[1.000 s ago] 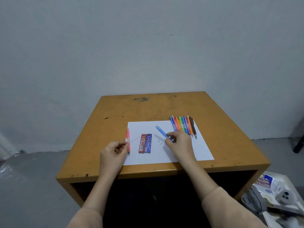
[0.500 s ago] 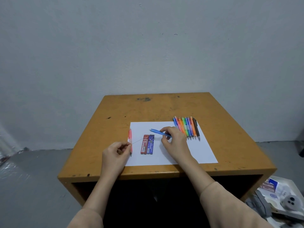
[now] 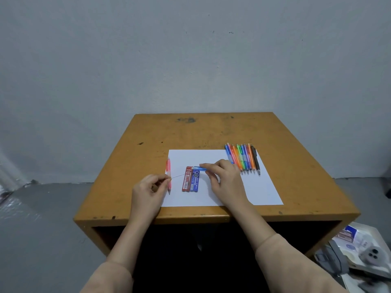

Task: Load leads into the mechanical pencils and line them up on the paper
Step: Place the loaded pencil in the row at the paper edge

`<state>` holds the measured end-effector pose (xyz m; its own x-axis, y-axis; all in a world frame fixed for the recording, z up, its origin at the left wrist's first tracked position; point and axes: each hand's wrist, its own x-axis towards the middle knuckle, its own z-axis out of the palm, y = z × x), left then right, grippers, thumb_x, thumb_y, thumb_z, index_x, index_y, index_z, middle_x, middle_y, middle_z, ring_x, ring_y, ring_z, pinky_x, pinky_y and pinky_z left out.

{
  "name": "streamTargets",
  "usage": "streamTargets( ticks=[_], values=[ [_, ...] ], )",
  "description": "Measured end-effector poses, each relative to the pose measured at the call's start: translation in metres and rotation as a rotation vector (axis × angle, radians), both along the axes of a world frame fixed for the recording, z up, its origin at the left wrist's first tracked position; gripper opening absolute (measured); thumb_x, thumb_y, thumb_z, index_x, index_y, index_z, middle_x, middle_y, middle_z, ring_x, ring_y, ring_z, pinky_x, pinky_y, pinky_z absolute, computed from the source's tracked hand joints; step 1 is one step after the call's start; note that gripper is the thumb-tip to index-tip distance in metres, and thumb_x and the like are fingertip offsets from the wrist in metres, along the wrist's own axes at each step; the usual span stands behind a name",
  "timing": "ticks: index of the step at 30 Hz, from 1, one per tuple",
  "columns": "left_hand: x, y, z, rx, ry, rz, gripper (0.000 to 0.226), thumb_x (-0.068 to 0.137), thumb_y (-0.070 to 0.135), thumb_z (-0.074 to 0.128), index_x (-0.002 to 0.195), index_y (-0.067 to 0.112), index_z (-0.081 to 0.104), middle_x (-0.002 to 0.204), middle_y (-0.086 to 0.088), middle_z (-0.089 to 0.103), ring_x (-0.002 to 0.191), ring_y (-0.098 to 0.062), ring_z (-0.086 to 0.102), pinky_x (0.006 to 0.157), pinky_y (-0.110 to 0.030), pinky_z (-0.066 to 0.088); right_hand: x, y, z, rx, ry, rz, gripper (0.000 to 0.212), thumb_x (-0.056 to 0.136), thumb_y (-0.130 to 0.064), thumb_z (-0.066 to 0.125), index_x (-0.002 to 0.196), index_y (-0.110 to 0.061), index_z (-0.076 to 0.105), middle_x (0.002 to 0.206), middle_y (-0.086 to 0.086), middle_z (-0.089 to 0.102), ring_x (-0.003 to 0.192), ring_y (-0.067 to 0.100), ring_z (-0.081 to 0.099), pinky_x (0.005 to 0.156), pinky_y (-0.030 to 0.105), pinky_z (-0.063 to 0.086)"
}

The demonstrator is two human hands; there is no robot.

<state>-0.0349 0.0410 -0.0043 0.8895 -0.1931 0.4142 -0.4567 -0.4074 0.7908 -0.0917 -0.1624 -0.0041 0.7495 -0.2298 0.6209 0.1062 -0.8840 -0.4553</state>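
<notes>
A white paper sheet (image 3: 260, 191) lies on the wooden table (image 3: 203, 132). My left hand (image 3: 148, 193) pinches a thin pencil lead (image 3: 178, 176) that points right. A blue mechanical pencil (image 3: 200, 168) is held level by my right hand (image 3: 225, 178), its open end facing the lead's tip over the two lead cases. The red lead case (image 3: 187, 182) and the blue lead case (image 3: 195, 180) lie side by side on the paper. One pink pencil (image 3: 168, 175) lies at the sheet's left edge. Several coloured pencils (image 3: 243, 158) lie in a row at the top right.
The table's front edge runs just below the paper. On the floor at the lower right sits a white tray (image 3: 368, 233) with small boxes and clutter. A grey wall stands behind the table.
My right hand has carried the blue pencil leftward and turned it level, bringing its end close to the lead. The left hand has stayed almost still with the lead.
</notes>
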Motion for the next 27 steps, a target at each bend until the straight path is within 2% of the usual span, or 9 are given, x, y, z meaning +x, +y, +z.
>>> streamTargets(
  ticks=[8, 17, 27],
  values=[
    [0.0020, 0.0000, -0.0027, -0.004, -0.040, 0.006, 0.012, 0.082, 0.004, 0.070, 0.084, 0.015, 0.074, 0.079, 0.008, 0.065, 0.077, -0.003, 0.057, 0.062, -0.008, 0.041, -0.0024, 0.0010, 0.0004, -0.037, 0.000, -0.046, 0.024, 0.082, -0.006, 0.070, 0.102, -0.017, 0.074, 0.084, 0.003, 0.061, 0.080, 0.015, 0.054, 0.079, 0.030, 0.032],
    [0.0026, 0.0007, -0.0037, -0.016, -0.036, -0.003, 0.013, 0.082, 0.004, 0.070, 0.083, 0.016, 0.074, 0.079, 0.007, 0.066, 0.077, -0.004, 0.057, 0.062, -0.011, 0.042, -0.0019, 0.0009, -0.0006, -0.041, 0.011, -0.033, 0.024, 0.081, -0.004, 0.070, 0.100, -0.017, 0.074, 0.082, 0.002, 0.060, 0.079, 0.016, 0.054, 0.078, 0.031, 0.034],
    [0.0020, 0.0010, -0.0034, -0.016, -0.052, -0.013, 0.013, 0.081, 0.003, 0.071, 0.085, 0.015, 0.075, 0.078, 0.010, 0.065, 0.076, -0.004, 0.058, 0.061, -0.008, 0.041, -0.0026, -0.0005, -0.0017, -0.071, 0.016, 0.004, 0.025, 0.081, -0.003, 0.068, 0.099, -0.018, 0.074, 0.081, 0.002, 0.059, 0.077, 0.017, 0.053, 0.075, 0.035, 0.039]
  ],
)
